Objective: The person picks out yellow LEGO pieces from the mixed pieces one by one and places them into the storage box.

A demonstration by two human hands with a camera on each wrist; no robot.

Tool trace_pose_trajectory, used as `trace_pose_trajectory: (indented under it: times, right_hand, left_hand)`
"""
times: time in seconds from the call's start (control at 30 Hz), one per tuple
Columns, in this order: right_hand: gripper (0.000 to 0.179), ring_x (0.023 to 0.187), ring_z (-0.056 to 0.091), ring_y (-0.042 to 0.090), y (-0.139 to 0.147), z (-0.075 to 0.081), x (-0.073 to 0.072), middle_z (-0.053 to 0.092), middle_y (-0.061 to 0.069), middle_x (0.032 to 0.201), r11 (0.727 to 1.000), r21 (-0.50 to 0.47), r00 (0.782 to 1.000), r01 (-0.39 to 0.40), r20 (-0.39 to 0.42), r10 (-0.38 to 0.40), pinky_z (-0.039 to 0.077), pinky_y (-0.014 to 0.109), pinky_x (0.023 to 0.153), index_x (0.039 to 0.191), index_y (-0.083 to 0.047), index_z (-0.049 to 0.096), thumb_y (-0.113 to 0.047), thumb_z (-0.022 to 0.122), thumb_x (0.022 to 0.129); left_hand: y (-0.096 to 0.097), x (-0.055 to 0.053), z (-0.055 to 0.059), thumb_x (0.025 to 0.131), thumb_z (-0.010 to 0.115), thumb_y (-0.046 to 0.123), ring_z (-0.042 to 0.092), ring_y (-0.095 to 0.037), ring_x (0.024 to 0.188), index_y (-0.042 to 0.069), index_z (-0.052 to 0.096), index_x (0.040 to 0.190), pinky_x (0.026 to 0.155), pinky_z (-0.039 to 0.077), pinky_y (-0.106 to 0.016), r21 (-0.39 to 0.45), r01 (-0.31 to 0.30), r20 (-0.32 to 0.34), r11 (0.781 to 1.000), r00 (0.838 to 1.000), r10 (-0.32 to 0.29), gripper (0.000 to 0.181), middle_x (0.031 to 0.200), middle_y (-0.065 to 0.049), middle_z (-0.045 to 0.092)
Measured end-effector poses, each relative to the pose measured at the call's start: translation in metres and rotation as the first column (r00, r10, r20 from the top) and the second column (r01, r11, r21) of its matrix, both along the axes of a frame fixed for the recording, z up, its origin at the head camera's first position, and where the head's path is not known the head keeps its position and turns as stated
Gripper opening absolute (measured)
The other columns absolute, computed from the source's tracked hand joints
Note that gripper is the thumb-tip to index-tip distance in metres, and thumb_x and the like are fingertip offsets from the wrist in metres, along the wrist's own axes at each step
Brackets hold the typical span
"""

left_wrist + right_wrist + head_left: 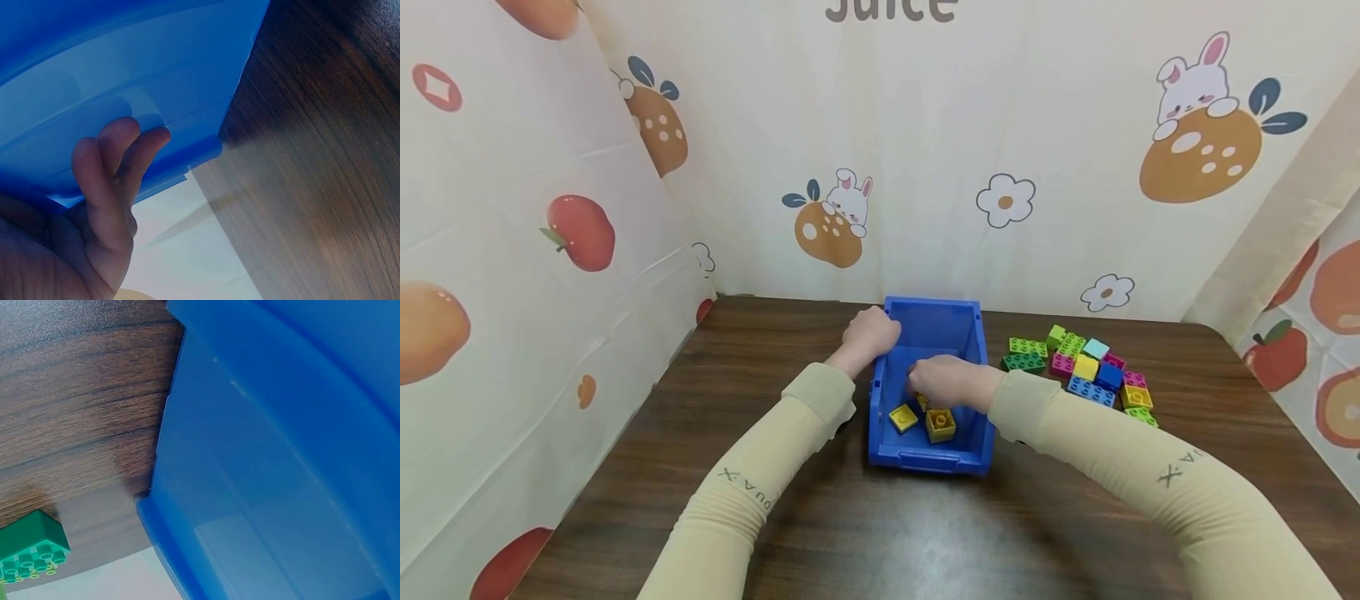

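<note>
- Bin (934, 319) stood blue on the table (760, 358), its long axis running from 12 to 6 o'clock, with 12 away from the person; yellow bricks lay on its floor, in the near half.
- Left hand (871, 331) held the rim at about 10 o'clock; the left wrist view showed bent fingers at the outer wall.
- Right hand (951, 381) was inside the bin, fingers curled downward; whether they pinched anything I could not tell, as the fingertips were hidden.
- The relation that seemed to count was from the right hand to the bricks: the flat yellow brick (903, 418) lay at 7 to 8 o'clock, the taller yellow brick (940, 425) at 6; both looked squarish, giving no clear long axis; a third yellow piece (922, 402) showed partly beneath the hand, touching or not I could not tell.
- The right hand was nearer; from the left, the bricks lay at about 5 o'clock.
- Coloured bricks (1086, 367) sat outside the bin, at 3 o'clock from the right hand.
</note>
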State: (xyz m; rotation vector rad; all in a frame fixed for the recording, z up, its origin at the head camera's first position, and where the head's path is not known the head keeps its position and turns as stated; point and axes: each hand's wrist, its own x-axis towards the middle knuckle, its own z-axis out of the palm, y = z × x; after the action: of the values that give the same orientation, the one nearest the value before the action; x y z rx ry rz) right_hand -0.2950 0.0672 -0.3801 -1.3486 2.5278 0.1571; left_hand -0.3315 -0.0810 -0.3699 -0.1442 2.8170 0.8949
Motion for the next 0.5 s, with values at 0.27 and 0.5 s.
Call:
trace_pose_trajectory:
  times: [0.27,0.5]
  right_hand:
    - [0.021,0.086,0.066,0.014,-0.0008,-0.0001,-0.0020,0.069,0.002,0.101,1.000,0.005,1.000,-0.010,-0.014,0.010,0.054,0.029,0.079,0.106,-0.013,0.070,-0.013,0.069,0.085]
    - [0.026,0.090,0.066,0.014,-0.0012,0.0022,-0.0014,0.069,0.003,0.105,1.000,-0.002,1.000,-0.002,0.006,0.002,0.053,0.029,0.081,0.109,-0.012,0.069,-0.018,0.071,0.084]
  left_hand:
    - [-0.0021,0.0022,0.0019,0.094,0.042,0.024,0.057,-0.020,0.048,0.010,0.045,0.065,0.039,0.041,-0.026,0.017,0.003,-0.004,1.000,1.000,-0.003,0.032,0.053,-0.002,0.039]
    - [-0.0016,0.0028,0.0013,0.094,0.042,0.025,0.058,-0.020,0.049,0.010,0.045,0.065,0.039,0.043,-0.026,0.017,0.014,-0.009,1.000,1.000,-0.014,0.033,0.053,-0.002,0.039]
